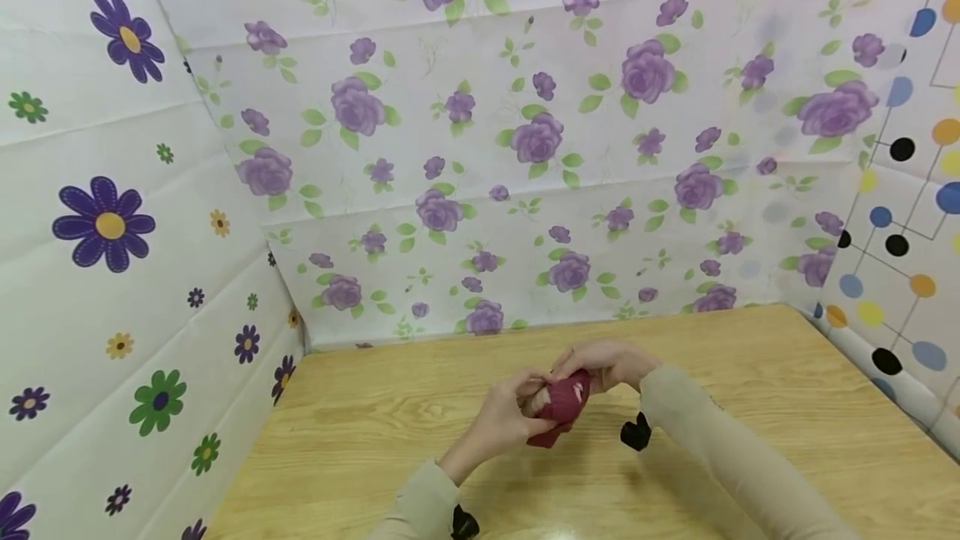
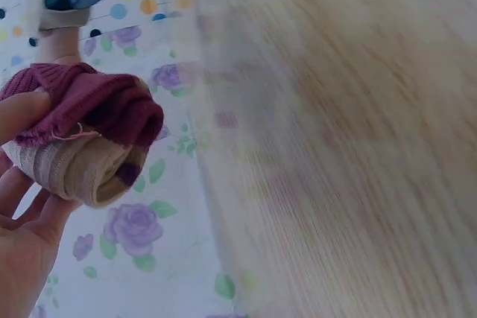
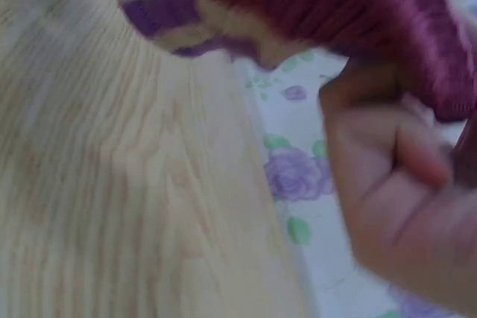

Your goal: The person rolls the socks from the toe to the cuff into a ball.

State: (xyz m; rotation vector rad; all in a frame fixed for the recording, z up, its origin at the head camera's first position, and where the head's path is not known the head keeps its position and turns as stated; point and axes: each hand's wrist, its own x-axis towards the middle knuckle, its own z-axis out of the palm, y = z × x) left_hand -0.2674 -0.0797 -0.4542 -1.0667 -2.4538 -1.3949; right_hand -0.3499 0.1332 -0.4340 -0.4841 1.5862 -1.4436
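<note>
Both hands hold a rolled-up sock bundle (image 1: 567,401) above the wooden table. Its ribbed maroon cuff is folded partly over a beige roll with purple patches, as the left wrist view shows. My left hand (image 1: 498,415) grips the bundle from the left, thumb on the maroon knit (image 2: 112,109) and fingers under the beige part. On the far right side, my right hand (image 1: 609,359) pinches the stretched maroon cuff. In the right wrist view, beige and purple stripes show at the bundle's end, while the right hand (image 3: 395,184) is blurred with its fingers curled at the cuff.
The light wooden table (image 1: 390,407) reaches back to a white cloth wall (image 1: 465,265) with purple roses. Patterned cloth also hangs on the left and right sides. A small black device (image 1: 636,432) sits at the right wrist, another (image 1: 465,523) at the left.
</note>
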